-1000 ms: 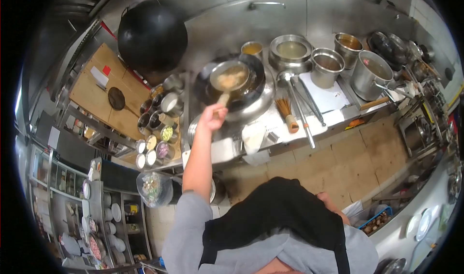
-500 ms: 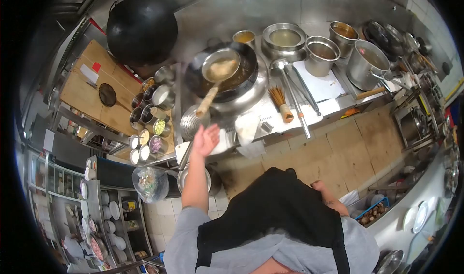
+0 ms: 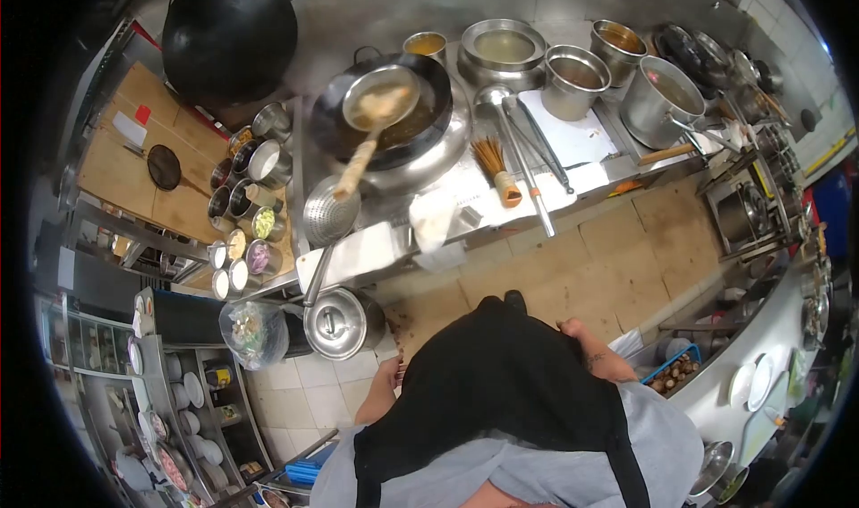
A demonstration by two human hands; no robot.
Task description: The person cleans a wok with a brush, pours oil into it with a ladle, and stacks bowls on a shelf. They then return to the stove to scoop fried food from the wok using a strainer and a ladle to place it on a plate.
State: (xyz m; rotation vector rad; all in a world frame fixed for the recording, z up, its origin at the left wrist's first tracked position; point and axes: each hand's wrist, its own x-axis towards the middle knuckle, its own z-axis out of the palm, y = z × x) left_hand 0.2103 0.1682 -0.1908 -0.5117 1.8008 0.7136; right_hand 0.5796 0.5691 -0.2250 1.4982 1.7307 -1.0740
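My left hand (image 3: 388, 371) hangs low beside the black apron (image 3: 492, 365), with nothing visible in it; its partly visible fingers look loosely apart. On the other side of the apron is my right hand (image 3: 570, 329), its fingers mostly hidden. Over the stove sits a black wok (image 3: 425, 145) with dark liquid. A wooden-handled strainer (image 3: 380, 99) rests across it, holding pale brown food that is blurred. Below the wok lies a perforated skimmer (image 3: 330, 213), its handle reaching over the counter's front edge. Nearest my left hand is a lidded steel pot (image 3: 340, 324).
A bamboo brush (image 3: 497, 172), a long-handled ladle (image 3: 519, 159) and tongs (image 3: 541, 145) lie on the counter. Steel pots (image 3: 575, 83) stand behind them. Ingredient cups (image 3: 264, 223) crowd the left. A bagged bin (image 3: 254, 333) stands on the floor.
My left hand has dropped from above the counter edge near the skimmer to beside the apron. The view has shifted, and the strainer stays on the wok.
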